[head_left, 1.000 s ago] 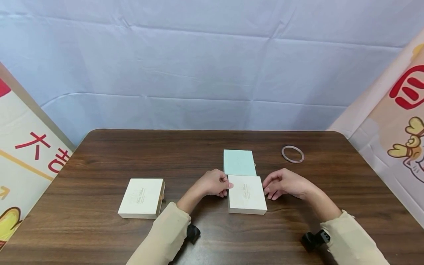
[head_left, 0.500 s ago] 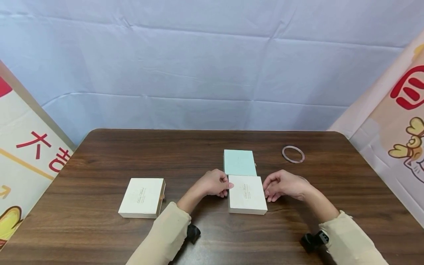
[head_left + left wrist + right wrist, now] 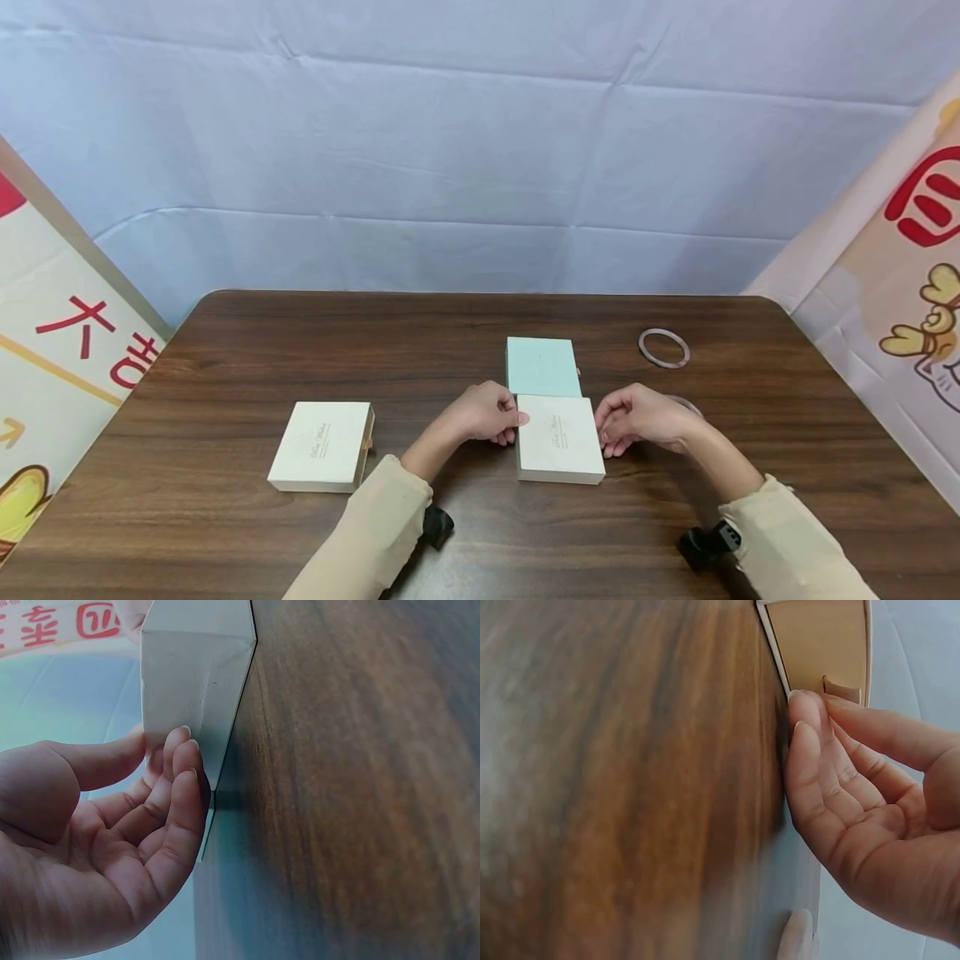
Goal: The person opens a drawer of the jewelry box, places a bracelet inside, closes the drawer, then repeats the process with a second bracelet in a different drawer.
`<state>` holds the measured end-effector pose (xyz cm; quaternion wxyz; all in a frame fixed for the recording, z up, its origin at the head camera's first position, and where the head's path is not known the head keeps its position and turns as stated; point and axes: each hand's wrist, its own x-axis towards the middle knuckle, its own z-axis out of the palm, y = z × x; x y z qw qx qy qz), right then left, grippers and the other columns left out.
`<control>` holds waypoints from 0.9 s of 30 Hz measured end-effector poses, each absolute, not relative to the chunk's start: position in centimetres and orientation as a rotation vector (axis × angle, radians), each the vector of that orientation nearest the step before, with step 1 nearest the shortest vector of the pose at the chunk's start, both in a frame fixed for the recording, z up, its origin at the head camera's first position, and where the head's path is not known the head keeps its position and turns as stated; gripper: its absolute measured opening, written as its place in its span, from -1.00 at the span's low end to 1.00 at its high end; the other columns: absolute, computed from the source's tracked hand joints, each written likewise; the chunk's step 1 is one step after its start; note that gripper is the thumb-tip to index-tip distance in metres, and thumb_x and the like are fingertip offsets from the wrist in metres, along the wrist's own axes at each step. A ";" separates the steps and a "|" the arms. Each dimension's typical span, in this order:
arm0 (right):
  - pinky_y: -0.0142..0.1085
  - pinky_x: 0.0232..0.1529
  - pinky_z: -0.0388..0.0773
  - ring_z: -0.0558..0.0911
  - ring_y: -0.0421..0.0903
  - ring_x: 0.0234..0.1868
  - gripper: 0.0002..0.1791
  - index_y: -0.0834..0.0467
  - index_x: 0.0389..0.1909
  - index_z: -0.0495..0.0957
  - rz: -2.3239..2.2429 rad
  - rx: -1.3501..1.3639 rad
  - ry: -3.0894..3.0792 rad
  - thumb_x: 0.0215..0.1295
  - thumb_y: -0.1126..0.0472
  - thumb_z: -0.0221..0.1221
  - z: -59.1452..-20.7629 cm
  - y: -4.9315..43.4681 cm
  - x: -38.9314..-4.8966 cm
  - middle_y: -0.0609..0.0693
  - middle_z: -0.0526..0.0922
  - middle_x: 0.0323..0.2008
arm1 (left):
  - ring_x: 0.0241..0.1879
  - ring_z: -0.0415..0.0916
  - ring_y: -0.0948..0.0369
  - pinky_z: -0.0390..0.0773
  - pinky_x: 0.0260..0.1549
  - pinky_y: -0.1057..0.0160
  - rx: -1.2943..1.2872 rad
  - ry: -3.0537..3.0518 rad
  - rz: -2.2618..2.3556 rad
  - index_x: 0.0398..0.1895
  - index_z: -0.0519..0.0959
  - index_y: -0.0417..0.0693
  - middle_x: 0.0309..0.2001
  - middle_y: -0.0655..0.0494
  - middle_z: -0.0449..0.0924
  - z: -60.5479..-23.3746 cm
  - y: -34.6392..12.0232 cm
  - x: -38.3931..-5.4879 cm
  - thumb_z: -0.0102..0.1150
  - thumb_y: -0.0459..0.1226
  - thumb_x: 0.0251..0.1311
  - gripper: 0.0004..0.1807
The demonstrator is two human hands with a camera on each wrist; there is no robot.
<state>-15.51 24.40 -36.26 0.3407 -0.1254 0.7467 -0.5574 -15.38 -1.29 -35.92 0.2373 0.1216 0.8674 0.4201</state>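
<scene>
A white box (image 3: 559, 439) with gold lettering lies flat on the dark wooden table. My left hand (image 3: 491, 414) grips its left side, the thumb on the top edge and the curled fingers against the side wall. At the right side, my right hand (image 3: 636, 419) pinches at a small ribbon tab (image 3: 843, 690) on the tan drawer front (image 3: 817, 641). Thumb and fingertips meet right at this tab, partly hiding it. Directly behind the white box is a mint green box (image 3: 542, 367), its near edge meeting the white one.
Another white box (image 3: 322, 446), also with a tab on its right, lies at the left beyond my left forearm. A pale bangle (image 3: 667, 365) lies at the back right. Part of a second bangle (image 3: 687, 404) shows behind my right wrist.
My right wrist has shifted very slightly left, and part of the bangle behind it has come into view. The left hand and the boxes have stayed in place.
</scene>
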 end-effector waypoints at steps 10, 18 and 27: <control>-0.22 -0.39 0.58 0.61 -0.07 -0.48 -0.86 0.48 -0.28 0.47 -1.462 -0.306 1.930 0.22 0.44 0.03 -36.1 24.7 -15.5 0.20 0.58 -0.46 | -0.64 0.52 0.15 0.31 -0.71 0.38 0.337 2.382 1.146 -0.62 0.49 -0.21 -0.69 0.05 0.54 -35.8 -1.3 -15.4 0.16 -0.24 0.19 -0.71; -0.18 -0.34 0.58 0.63 -0.04 -0.44 -0.84 0.47 -0.27 0.47 -1.480 -0.309 1.888 0.18 0.43 0.09 -35.9 24.8 -15.4 0.23 0.59 -0.42 | -0.63 0.53 0.14 0.32 -0.71 0.38 0.335 2.385 1.151 -0.63 0.49 -0.23 -0.69 0.04 0.54 -35.7 -1.3 -15.3 0.17 -0.25 0.18 -0.71; -0.26 -0.41 0.58 0.62 -0.11 -0.50 -0.90 0.46 -0.34 0.47 -1.489 -0.347 1.870 0.10 0.53 0.05 -36.3 24.4 -15.4 0.16 0.59 -0.49 | -0.65 0.52 0.14 0.43 -0.65 0.31 0.335 2.387 1.153 -0.65 0.49 -0.23 -0.71 0.04 0.53 -35.7 -1.2 -15.3 0.18 -0.27 0.17 -0.71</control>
